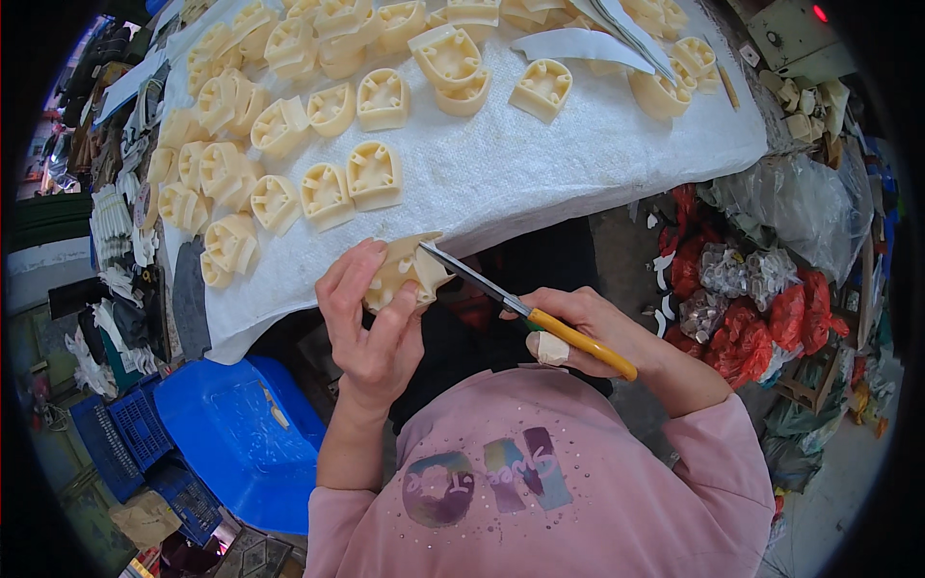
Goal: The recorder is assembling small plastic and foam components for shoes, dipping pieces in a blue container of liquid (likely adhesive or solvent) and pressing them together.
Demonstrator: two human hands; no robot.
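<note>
My left hand (363, 313) grips a cream-coloured moulded piece (397, 275), apparently plastic or wax, with its thumb and fingers around it at the table's near edge. Small round posts show inside the piece, and a thin flap stands out along its upper rim. In my right hand (575, 323) is a pair of yellow-handled shears (482, 282), its dark blades pointing up and left. The blade tips meet the rim of the piece. Pale tape (552, 349) wraps my right thumb. Some of the right fingers are hidden behind the handle.
Several similar cream pieces (374, 176) lie across the white-covered table (462, 164), piled at the far left. Pale sheets (583, 46) rest on some. A blue plastic tub (241, 433) stands left of me, beside blue crates (141, 424). Red bags (742, 337) lie at right.
</note>
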